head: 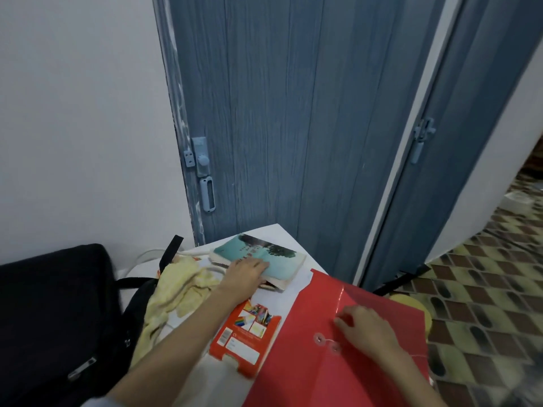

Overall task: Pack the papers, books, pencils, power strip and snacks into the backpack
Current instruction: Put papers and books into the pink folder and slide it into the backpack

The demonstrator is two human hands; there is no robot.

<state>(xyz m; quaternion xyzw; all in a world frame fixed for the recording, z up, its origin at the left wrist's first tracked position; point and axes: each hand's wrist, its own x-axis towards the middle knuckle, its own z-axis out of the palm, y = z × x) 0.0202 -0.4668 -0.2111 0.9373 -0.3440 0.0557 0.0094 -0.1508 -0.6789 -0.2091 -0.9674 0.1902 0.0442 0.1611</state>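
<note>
A teal-covered book lies on a stack at the far end of the white table. My left hand grips the near edge of that book, fingers on its cover. A red document folder with a string clasp covers the table's right side; my right hand rests on it, fingers curled beside the clasp. An orange box of coloured pencils lies between my arms. The black backpack sits at the left, its strap standing up.
A yellow cloth lies crumpled between the backpack and the book. A white cable curls behind it. Blue folding doors stand just past the table. Patterned floor tiles and a yellow stool are at the right.
</note>
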